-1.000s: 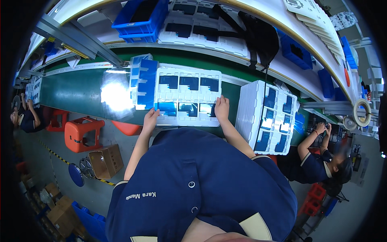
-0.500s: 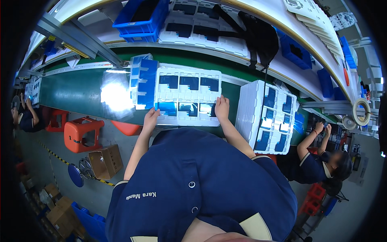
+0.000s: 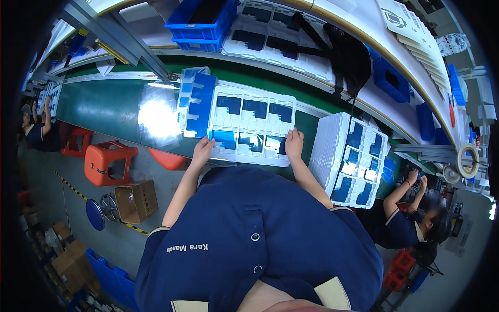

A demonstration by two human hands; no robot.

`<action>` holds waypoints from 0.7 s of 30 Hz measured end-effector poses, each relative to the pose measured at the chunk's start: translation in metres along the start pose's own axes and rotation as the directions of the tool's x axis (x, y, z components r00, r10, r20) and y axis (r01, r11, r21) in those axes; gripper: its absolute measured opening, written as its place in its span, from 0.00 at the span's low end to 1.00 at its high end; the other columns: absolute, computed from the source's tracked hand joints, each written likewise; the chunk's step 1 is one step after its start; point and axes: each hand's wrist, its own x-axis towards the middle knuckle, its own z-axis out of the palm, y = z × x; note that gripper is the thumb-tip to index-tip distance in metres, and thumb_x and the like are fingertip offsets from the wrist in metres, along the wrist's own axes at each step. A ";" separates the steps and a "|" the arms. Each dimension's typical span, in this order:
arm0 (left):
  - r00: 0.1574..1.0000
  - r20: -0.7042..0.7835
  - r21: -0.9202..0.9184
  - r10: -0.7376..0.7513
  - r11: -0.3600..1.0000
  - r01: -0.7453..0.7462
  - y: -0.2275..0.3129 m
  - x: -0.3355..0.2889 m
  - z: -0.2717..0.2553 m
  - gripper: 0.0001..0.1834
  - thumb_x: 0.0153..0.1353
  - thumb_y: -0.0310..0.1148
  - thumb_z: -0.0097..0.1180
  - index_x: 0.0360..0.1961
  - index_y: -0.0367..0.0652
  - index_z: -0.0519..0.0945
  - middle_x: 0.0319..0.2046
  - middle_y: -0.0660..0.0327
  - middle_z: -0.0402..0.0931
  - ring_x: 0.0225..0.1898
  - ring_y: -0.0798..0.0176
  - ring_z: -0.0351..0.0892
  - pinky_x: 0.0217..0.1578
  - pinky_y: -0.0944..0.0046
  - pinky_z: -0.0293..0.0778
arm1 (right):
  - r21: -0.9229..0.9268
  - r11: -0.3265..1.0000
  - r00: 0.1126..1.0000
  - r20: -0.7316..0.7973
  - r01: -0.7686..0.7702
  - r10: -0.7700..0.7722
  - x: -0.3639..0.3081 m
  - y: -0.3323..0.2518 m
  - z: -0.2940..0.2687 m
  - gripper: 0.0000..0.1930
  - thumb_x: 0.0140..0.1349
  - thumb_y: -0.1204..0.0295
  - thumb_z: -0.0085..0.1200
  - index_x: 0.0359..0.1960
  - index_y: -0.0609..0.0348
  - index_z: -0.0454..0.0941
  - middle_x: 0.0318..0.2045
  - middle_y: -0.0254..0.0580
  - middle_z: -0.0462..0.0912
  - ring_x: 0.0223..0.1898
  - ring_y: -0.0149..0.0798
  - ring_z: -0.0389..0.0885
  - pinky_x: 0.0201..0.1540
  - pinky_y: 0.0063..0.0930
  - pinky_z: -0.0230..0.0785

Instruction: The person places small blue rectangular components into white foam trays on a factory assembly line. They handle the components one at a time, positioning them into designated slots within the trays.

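Observation:
A white moulded plastic tray [image 3: 264,129] lies in front of me on the green bench, with dark flat panels [image 3: 254,109] in two rows of pockets. Some panels in the near row shine with reflected light. My left hand [image 3: 204,150] grips the tray's near left corner, thumb on the rim. At the right edge my right hand [image 3: 294,144] is closed on the rim, its fingers partly hidden. Beside the tray's left edge lie blue sheets [image 3: 200,106] with pale tabs. To the right stands a tall stack of similar white trays [image 3: 324,156], with dark panels in its top one.
Clear plastic sheets [image 3: 158,117] glare on the bench at left. Above the far edge, a shelf carries blue bins [image 3: 200,31], another panel tray [image 3: 247,52] and a black bag [image 3: 347,60]. Red stools [image 3: 110,164] stand at lower left. A co-worker [image 3: 410,221] works at right.
The whole view has shifted slightly, so the bench and shelf appear farther right. Both hands keep their hold on the tray, which still lies flat.

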 end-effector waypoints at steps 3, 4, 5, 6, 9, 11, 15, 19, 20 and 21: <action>1.000 0.016 -0.048 0.014 0.999 -0.013 -0.003 0.001 0.000 0.15 0.62 0.39 0.50 0.22 0.41 0.72 0.63 0.44 0.56 0.64 0.55 0.53 0.59 0.61 0.48 | -0.005 1.000 1.000 0.009 -0.001 0.001 0.000 -0.002 -0.002 0.19 0.64 0.65 0.42 0.50 0.65 0.73 0.42 0.59 0.73 0.42 0.56 0.74 0.47 0.42 0.67; 1.000 0.017 -0.038 0.013 0.999 -0.012 -0.003 0.001 0.000 0.15 0.62 0.39 0.50 0.22 0.41 0.72 0.63 0.44 0.56 0.64 0.55 0.53 0.59 0.61 0.48 | -0.010 1.000 1.000 0.003 0.005 -0.005 0.000 0.000 -0.001 0.19 0.65 0.65 0.42 0.50 0.65 0.72 0.42 0.59 0.73 0.42 0.56 0.74 0.47 0.42 0.67; 1.000 0.018 -0.027 0.012 1.000 -0.012 -0.003 0.002 -0.001 0.15 0.62 0.39 0.50 0.22 0.41 0.72 0.63 0.44 0.56 0.64 0.55 0.53 0.59 0.61 0.48 | -0.015 1.000 1.000 -0.002 0.010 -0.010 0.000 0.001 0.001 0.19 0.65 0.65 0.42 0.51 0.65 0.72 0.42 0.59 0.73 0.42 0.56 0.74 0.47 0.42 0.67; 1.000 0.019 -0.017 0.011 1.000 -0.011 -0.002 0.002 0.000 0.15 0.62 0.39 0.50 0.22 0.41 0.72 0.63 0.44 0.56 0.64 0.55 0.53 0.59 0.61 0.48 | -0.020 1.000 1.000 -0.008 0.015 -0.016 0.001 0.003 0.002 0.19 0.65 0.65 0.42 0.51 0.65 0.72 0.42 0.59 0.73 0.42 0.56 0.74 0.47 0.42 0.67; 1.000 0.014 -0.007 -0.011 1.000 0.011 -0.002 0.001 0.000 0.15 0.62 0.39 0.50 0.22 0.41 0.72 0.64 0.45 0.56 0.64 0.55 0.53 0.59 0.61 0.49 | -0.008 1.000 1.000 0.003 0.016 -0.016 0.000 0.002 0.001 0.19 0.65 0.65 0.42 0.50 0.65 0.72 0.42 0.58 0.73 0.42 0.56 0.74 0.47 0.42 0.67; 1.000 0.021 -0.016 -0.003 1.000 0.004 0.003 -0.001 0.001 0.15 0.62 0.39 0.50 0.22 0.41 0.72 0.63 0.46 0.56 0.64 0.55 0.54 0.59 0.61 0.49 | -0.006 1.000 1.000 0.005 0.014 -0.014 0.000 0.003 0.001 0.19 0.65 0.65 0.42 0.50 0.66 0.72 0.42 0.58 0.73 0.42 0.56 0.74 0.47 0.41 0.67; 1.000 0.017 -0.019 -0.003 1.000 0.003 0.002 -0.001 0.000 0.15 0.62 0.39 0.50 0.23 0.41 0.72 0.63 0.45 0.56 0.64 0.55 0.53 0.59 0.60 0.49 | 0.003 1.000 1.000 0.023 0.007 -0.007 0.000 0.001 -0.001 0.19 0.65 0.65 0.42 0.51 0.66 0.72 0.42 0.58 0.73 0.43 0.55 0.74 0.47 0.41 0.67; 1.000 0.023 0.001 0.007 1.000 -0.007 0.004 -0.002 0.001 0.15 0.62 0.39 0.50 0.23 0.41 0.72 0.62 0.43 0.57 0.65 0.55 0.53 0.59 0.60 0.49 | -0.008 1.000 1.000 0.012 0.009 -0.009 0.000 0.003 0.001 0.19 0.65 0.65 0.42 0.51 0.65 0.72 0.42 0.58 0.73 0.43 0.55 0.74 0.47 0.41 0.67; 1.000 0.030 0.005 0.010 1.000 -0.010 0.003 -0.001 0.000 0.15 0.62 0.39 0.50 0.23 0.41 0.72 0.62 0.43 0.58 0.65 0.55 0.53 0.59 0.60 0.49 | -0.012 1.000 1.000 0.008 0.011 -0.010 0.001 0.004 0.002 0.19 0.65 0.65 0.42 0.51 0.64 0.72 0.42 0.58 0.73 0.43 0.56 0.74 0.47 0.41 0.67; 0.999 0.036 0.010 0.013 1.000 -0.014 0.002 -0.001 0.000 0.15 0.62 0.39 0.50 0.23 0.41 0.72 0.62 0.43 0.58 0.65 0.55 0.52 0.59 0.60 0.49 | -0.016 1.000 1.000 0.004 0.012 -0.012 0.001 0.005 0.003 0.18 0.65 0.65 0.42 0.51 0.64 0.72 0.42 0.58 0.73 0.43 0.56 0.74 0.47 0.41 0.67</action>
